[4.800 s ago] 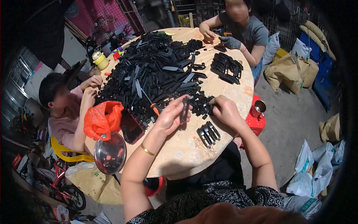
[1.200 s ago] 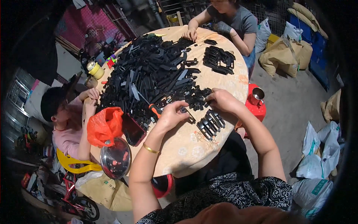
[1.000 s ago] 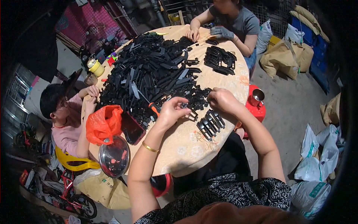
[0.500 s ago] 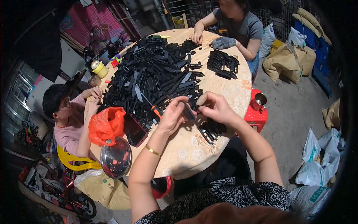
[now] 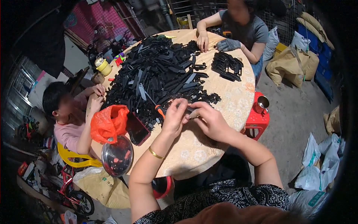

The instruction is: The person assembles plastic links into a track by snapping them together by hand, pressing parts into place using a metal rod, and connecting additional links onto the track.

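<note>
Near the front edge of the round table [image 5: 235,100], both my hands are closed and close together. My left hand [image 5: 174,117] and my right hand [image 5: 212,121] pinch a small dark plastic part [image 5: 191,109] between them, mostly hidden by the fingers. Just beyond them spreads a big heap of black plastic parts [image 5: 160,74]. A screwdriver [image 5: 160,111] with an orange and black handle lies at the heap's edge, beside my left hand. The row of black pieces seen earlier by my right wrist is covered by that hand.
A phone [image 5: 138,128], a red plastic bag [image 5: 109,122] and a round bowl [image 5: 117,158] lie left of my left forearm. Grouped black parts [image 5: 226,66] sit at the far right. Two people work across the table. A red stool [image 5: 257,121] with a metal cup [image 5: 261,103] stands right.
My right hand has moved closer to the left, and its fingers now cover much of the dark part. The view has shifted slightly. The far person's bare hand has moved a little.
</note>
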The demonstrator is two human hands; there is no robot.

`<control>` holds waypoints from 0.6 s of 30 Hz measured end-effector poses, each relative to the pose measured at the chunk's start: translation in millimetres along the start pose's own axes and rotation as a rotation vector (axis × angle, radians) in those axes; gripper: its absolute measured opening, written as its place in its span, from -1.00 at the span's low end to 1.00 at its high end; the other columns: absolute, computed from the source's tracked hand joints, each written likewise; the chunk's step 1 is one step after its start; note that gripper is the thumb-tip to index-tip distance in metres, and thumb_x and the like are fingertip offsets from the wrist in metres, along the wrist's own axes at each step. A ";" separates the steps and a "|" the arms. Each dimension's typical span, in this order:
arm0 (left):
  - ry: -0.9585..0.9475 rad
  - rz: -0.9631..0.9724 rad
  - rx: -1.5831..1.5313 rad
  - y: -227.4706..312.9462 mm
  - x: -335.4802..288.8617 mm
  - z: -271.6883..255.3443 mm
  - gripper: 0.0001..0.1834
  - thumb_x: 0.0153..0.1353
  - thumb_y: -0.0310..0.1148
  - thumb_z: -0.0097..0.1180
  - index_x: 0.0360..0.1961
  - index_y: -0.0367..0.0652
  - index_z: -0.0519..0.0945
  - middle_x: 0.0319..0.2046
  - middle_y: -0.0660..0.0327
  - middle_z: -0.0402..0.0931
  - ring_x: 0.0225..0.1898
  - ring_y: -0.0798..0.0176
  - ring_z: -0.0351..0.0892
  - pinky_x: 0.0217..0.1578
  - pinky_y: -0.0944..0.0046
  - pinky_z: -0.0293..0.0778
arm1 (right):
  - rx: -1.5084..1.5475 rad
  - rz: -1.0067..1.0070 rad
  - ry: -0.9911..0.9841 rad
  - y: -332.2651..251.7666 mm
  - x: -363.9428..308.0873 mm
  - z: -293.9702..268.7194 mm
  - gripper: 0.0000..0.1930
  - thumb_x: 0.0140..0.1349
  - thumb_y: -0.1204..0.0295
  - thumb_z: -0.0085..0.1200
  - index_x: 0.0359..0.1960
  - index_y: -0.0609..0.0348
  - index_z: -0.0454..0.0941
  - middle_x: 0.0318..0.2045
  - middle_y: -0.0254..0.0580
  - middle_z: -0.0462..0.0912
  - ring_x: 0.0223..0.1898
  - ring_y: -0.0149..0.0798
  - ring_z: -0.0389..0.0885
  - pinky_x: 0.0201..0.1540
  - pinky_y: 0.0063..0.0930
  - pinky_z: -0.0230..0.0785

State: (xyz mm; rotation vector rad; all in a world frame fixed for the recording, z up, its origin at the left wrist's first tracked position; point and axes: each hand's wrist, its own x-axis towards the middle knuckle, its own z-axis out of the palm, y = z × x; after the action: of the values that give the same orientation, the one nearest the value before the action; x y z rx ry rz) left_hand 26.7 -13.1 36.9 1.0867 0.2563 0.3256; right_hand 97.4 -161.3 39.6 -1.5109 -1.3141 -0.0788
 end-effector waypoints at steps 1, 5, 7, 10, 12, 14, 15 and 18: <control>-0.069 -0.053 -0.084 4.0 -1.0 -0.8 -0.70 0.21 -0.29 0.04 -0.10 -0.21 0.36 -0.36 0.24 0.45 -0.56 0.47 0.42 -0.62 0.53 0.33 | 0.000 -0.003 -0.001 3.2 0.6 -2.2 -0.86 -0.02 0.58 0.07 -0.36 0.21 0.48 -0.17 -0.01 0.46 -0.17 0.00 0.48 -0.15 -0.34 0.38; -0.178 -0.043 -0.113 4.6 0.4 -1.3 -0.66 0.22 -0.33 0.01 -0.02 -0.23 0.37 -0.34 0.24 0.45 -0.46 0.45 0.46 -0.51 0.51 0.41 | 0.329 0.161 0.084 15.7 -0.5 -8.0 -0.84 0.06 0.59 0.03 -0.28 0.25 0.47 -0.22 -0.14 0.53 -0.23 -0.33 0.53 -0.19 -0.55 0.37; -0.226 -0.046 -0.079 2.0 1.7 -8.3 -0.67 0.22 -0.35 0.00 -0.01 -0.24 0.38 -0.34 0.24 0.45 -0.44 0.44 0.47 -0.49 0.50 0.43 | 0.658 0.463 -0.006 11.0 0.5 -12.6 -0.85 0.13 0.55 0.03 -0.25 0.29 0.47 -0.19 -0.27 0.51 -0.28 -0.48 0.48 -0.19 -0.61 0.37; -0.314 -0.044 -0.063 -2.5 4.2 -11.3 -0.73 0.23 -0.34 -0.02 -0.10 -0.27 0.44 -0.37 0.24 0.49 -0.36 0.41 0.51 -0.34 0.45 0.48 | 0.586 0.388 0.068 18.1 3.8 -21.1 -0.82 0.13 0.55 0.04 -0.21 0.31 0.46 -0.25 -0.30 0.53 -0.31 -0.52 0.48 -0.22 -0.64 0.37; -0.316 -0.043 -0.028 -2.4 1.0 -6.1 -0.72 0.24 -0.32 -0.02 -0.10 -0.26 0.44 -0.33 0.24 0.50 -0.31 0.39 0.52 -0.29 0.42 0.48 | 0.416 0.317 0.194 11.0 8.1 -25.8 -0.82 0.08 0.59 0.07 -0.25 0.30 0.49 -0.36 -0.28 0.57 -0.41 -0.49 0.51 -0.33 -0.64 0.39; -0.347 -0.035 0.000 -10.5 2.5 -10.6 -0.68 0.24 -0.26 -0.02 -0.07 -0.25 0.44 -0.20 0.22 0.50 -0.20 0.36 0.52 -0.19 0.35 0.48 | 0.242 0.158 0.163 1.3 12.4 -26.5 -0.84 0.06 0.60 0.07 -0.29 0.29 0.51 -0.40 -0.26 0.57 -0.44 -0.47 0.52 -0.38 -0.62 0.39; -0.351 -0.036 0.000 -9.8 1.5 -7.5 -0.68 0.24 -0.26 -0.02 -0.07 -0.25 0.44 -0.20 0.22 0.50 -0.20 0.36 0.52 -0.19 0.35 0.48 | 0.067 -0.004 0.133 -1.7 14.6 -26.1 -0.86 0.03 0.61 0.08 -0.33 0.28 0.53 -0.44 -0.23 0.57 -0.47 -0.44 0.52 -0.42 -0.61 0.38; -0.370 -0.019 -0.082 -6.5 -1.5 -1.1 -0.62 0.21 -0.26 0.02 -0.01 -0.25 0.40 -0.20 0.25 0.49 -0.21 0.39 0.51 -0.17 0.35 0.48 | -0.029 -0.122 0.201 0.7 15.2 -19.8 -0.87 -0.05 0.58 0.10 -0.40 0.24 0.51 -0.52 -0.12 0.52 -0.49 -0.15 0.54 -0.44 -0.44 0.38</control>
State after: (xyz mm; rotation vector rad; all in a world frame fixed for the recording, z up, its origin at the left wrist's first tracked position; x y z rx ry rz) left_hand 25.8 -15.6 30.7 1.0414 -0.0757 0.1127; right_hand 114.7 -165.3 57.1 -1.4075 -1.2456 -0.3212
